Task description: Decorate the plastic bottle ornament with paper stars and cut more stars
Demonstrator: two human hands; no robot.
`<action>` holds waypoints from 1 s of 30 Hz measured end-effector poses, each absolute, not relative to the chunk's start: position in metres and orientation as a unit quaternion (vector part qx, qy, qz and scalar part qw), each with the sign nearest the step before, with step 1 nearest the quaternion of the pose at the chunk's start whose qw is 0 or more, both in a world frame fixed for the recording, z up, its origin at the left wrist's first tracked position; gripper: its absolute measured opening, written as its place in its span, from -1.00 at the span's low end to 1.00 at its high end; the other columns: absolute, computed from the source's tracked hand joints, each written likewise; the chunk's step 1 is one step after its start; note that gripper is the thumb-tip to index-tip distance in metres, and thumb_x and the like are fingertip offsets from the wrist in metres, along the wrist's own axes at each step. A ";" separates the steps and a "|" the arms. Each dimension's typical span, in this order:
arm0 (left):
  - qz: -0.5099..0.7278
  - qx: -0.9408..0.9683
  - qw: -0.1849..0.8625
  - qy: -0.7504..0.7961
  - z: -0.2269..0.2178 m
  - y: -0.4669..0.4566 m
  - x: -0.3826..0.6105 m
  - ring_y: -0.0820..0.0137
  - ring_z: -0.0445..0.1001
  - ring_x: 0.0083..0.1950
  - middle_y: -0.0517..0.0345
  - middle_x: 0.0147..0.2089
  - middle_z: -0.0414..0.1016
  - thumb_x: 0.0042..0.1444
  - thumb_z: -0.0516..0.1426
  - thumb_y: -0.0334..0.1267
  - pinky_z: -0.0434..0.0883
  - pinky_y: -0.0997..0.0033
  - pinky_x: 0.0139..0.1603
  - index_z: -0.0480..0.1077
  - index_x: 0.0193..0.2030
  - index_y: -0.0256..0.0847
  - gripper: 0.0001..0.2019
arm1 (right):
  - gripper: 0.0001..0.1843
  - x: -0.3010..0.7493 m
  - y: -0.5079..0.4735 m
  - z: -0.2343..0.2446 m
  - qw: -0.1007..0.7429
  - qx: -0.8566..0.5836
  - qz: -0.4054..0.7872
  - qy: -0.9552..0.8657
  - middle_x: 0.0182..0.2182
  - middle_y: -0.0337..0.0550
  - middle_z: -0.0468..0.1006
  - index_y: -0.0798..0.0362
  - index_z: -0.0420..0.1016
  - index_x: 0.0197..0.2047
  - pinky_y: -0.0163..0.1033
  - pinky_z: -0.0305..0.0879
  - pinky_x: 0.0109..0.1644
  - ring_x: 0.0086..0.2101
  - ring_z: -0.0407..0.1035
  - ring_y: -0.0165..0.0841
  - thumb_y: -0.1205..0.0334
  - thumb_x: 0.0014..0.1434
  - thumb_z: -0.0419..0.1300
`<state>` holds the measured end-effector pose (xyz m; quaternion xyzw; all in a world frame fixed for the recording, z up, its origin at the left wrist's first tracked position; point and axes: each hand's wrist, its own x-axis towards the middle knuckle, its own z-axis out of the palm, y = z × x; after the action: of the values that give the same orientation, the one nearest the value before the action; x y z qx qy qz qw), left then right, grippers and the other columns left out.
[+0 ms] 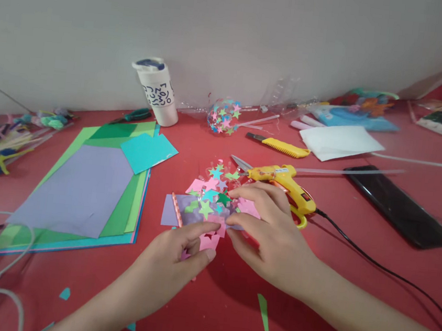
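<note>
A small pile of paper stars (206, 209) and pink paper scraps (208, 242) lies in front of me, partly over a piece of purple paper (169, 210). My left hand (175, 258) is at the near left of the pile, index finger and thumb apart with pink scraps between them; its other fingers are curled. Over the right side of the pile, my right hand (272, 234) has its fingers spread and hides some of the pieces. A pink twisted strip (177, 209) stands at the pile's left. Just beyond my right hand rests a yellow glue gun (293, 186).
Coloured paper sheets (80, 187) are stacked at left. Behind stand a white tumbler (157, 93) and a star-covered ball (224, 116). A yellow utility knife (282, 145), scissors (240, 163) and a black phone (402, 205) lie right. The glue gun's cord (372, 265) crosses the right side.
</note>
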<state>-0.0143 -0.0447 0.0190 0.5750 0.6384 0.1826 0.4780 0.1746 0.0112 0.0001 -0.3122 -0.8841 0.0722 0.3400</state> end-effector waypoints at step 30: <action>0.221 0.583 0.489 0.610 0.013 -0.044 -0.010 0.51 0.19 -0.54 0.37 -0.55 0.09 0.17 0.01 -0.19 0.17 0.52 -0.48 0.31 0.15 -0.06 -0.61 | -0.90 0.167 0.010 -0.007 0.364 -0.357 0.058 -0.858 -0.03 -0.06 0.37 0.02 0.45 -0.41 0.16 0.08 0.15 0.04 0.14 -0.10 0.39 0.10 0.18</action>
<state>-0.0104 -0.0440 0.0135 0.5828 0.6100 0.2209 0.4894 0.1669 0.0099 -0.0065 -0.3573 -0.8581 0.0576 0.3642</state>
